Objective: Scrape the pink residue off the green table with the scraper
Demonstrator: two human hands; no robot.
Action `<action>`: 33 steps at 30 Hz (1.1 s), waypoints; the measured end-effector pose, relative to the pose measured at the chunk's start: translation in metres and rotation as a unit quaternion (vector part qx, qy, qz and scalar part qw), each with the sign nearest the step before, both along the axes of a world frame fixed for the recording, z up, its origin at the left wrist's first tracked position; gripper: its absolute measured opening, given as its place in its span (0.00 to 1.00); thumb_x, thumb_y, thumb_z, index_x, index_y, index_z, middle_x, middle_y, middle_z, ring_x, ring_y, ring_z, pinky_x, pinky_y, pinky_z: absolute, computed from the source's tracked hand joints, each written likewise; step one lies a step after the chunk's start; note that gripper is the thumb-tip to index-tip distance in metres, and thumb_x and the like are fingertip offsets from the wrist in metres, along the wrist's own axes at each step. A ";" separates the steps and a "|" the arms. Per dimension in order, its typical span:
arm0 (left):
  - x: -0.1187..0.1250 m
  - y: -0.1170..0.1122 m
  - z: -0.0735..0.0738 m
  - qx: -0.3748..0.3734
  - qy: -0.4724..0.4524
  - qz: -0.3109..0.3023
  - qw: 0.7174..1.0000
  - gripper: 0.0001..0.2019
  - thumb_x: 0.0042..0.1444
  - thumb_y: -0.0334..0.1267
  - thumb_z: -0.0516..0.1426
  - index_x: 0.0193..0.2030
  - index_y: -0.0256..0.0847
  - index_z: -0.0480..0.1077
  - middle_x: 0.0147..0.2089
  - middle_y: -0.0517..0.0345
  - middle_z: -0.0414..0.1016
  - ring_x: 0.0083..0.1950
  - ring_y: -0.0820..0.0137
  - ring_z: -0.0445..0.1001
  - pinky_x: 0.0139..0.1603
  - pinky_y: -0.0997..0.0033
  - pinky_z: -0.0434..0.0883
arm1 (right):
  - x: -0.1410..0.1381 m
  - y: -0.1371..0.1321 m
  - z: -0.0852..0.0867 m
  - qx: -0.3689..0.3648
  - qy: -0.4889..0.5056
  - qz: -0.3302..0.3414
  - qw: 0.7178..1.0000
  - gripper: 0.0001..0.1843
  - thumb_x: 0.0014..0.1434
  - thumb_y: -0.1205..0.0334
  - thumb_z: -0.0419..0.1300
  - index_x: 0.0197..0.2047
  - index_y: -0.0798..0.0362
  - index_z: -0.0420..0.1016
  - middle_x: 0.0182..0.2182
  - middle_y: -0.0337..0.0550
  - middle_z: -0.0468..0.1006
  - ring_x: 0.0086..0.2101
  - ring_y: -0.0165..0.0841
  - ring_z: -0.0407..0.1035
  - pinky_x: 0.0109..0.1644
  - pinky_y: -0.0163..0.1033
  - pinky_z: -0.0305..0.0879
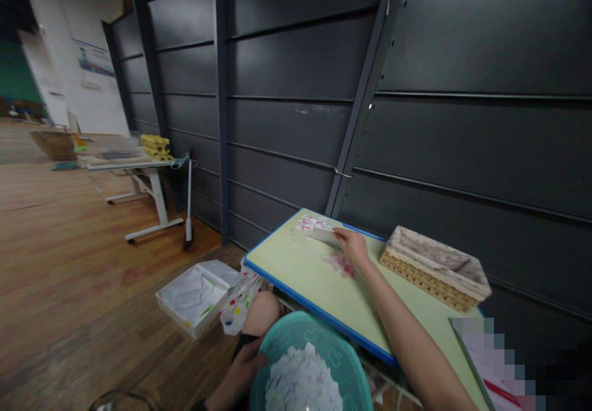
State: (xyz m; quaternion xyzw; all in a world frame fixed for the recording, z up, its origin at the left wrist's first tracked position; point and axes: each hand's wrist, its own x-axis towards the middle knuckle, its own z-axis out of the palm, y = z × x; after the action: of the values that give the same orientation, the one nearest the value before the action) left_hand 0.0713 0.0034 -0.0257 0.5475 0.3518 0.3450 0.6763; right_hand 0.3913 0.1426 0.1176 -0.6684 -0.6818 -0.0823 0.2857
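Observation:
My right hand (pixel 353 248) reaches over the pale yellow table (pixel 287 263) with its fingers closed on a flat white card (pixel 324 234). Beside the card's far edge lies a pile of white and pink paper scraps (pixel 311 222). A second patch of reddish scraps (pixel 341 263) is on the tabletop just below the hand. My left hand (pixel 253 358) grips the rim of a green plastic basket (pixel 296 324) at lap height. White paper scraps (pixel 303 380) fill the basket's bottom. Part of the left fingers is hidden by the rim.
A cloth-lined wicker basket (pixel 430 278) stands on the table's right side. At lower right is a pale item with a red stripe (pixel 499 386), partly pixelated. An open white box (pixel 197 297) and a dotted bag (pixel 240 306) sit on the floor. Dark metal panels (pixel 287 121) rise behind.

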 end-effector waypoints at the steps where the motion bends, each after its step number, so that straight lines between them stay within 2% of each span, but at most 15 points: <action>1: 0.002 0.000 -0.002 -0.002 -0.006 -0.001 1.000 0.15 0.44 0.44 0.60 0.36 0.37 0.79 0.28 0.56 0.78 0.36 0.61 0.73 0.40 0.64 0.68 | -0.001 0.000 0.000 0.001 -0.002 -0.002 1.000 0.17 0.61 0.61 0.52 0.48 0.50 0.78 0.45 0.47 0.79 0.45 0.42 0.74 0.47 0.42 0.68; 5: 0.006 0.002 -0.007 -0.017 -0.020 0.000 1.000 0.12 0.42 0.36 0.58 0.35 0.37 0.78 0.28 0.56 0.79 0.34 0.63 0.73 0.38 0.66 0.68 | -0.003 -0.003 0.003 -0.003 -0.014 0.005 1.000 0.17 0.61 0.62 0.52 0.48 0.49 0.78 0.45 0.46 0.79 0.45 0.41 0.74 0.47 0.40 0.68; 10: 0.003 0.006 -0.014 -0.036 -0.031 0.018 0.999 0.11 0.39 0.38 0.60 0.31 0.37 0.78 0.27 0.58 0.79 0.31 0.64 0.73 0.37 0.67 0.68 | -0.001 -0.011 0.014 -0.019 -0.039 -0.003 0.999 0.16 0.61 0.60 0.53 0.48 0.47 0.78 0.45 0.44 0.79 0.45 0.39 0.74 0.48 0.39 0.67; 16: -0.008 0.010 -0.020 -0.053 -0.033 0.035 0.997 0.14 0.39 0.40 0.60 0.33 0.38 0.78 0.26 0.58 0.79 0.31 0.61 0.74 0.43 0.61 0.68 | -0.005 -0.017 0.020 -0.026 -0.042 0.005 0.999 0.16 0.61 0.61 0.53 0.49 0.47 0.78 0.46 0.43 0.79 0.46 0.39 0.73 0.48 0.38 0.67; 20: -0.011 0.011 -0.019 -0.050 -0.028 0.044 0.997 0.15 0.40 0.40 0.58 0.36 0.37 0.78 0.27 0.57 0.79 0.33 0.60 0.75 0.46 0.58 0.67 | -0.004 -0.016 0.020 -0.021 -0.026 0.012 0.999 0.16 0.60 0.61 0.54 0.48 0.47 0.78 0.46 0.42 0.79 0.46 0.38 0.73 0.49 0.38 0.67; 28: -0.008 0.007 -0.010 -0.041 -0.012 0.064 0.997 0.15 0.38 0.36 0.55 0.33 0.36 0.79 0.27 0.57 0.80 0.32 0.60 0.75 0.41 0.61 0.67 | -0.006 -0.013 0.012 0.003 -0.011 0.002 1.000 0.16 0.61 0.62 0.53 0.48 0.48 0.79 0.45 0.44 0.79 0.46 0.39 0.73 0.49 0.38 0.67; 33: -0.007 0.005 -0.007 -0.047 -0.018 0.058 0.997 0.15 0.39 0.36 0.56 0.35 0.37 0.79 0.27 0.56 0.81 0.35 0.58 0.75 0.44 0.60 0.67 | -0.008 -0.011 0.009 -0.008 -0.021 0.008 1.000 0.16 0.61 0.62 0.54 0.49 0.48 0.78 0.46 0.45 0.79 0.46 0.39 0.73 0.49 0.38 0.66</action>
State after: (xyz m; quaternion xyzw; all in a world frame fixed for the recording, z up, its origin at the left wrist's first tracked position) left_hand 0.0645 0.0082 -0.0323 0.4881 0.3865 0.3762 0.6862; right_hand 0.3834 0.1318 0.1264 -0.6632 -0.6936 -0.0883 0.2669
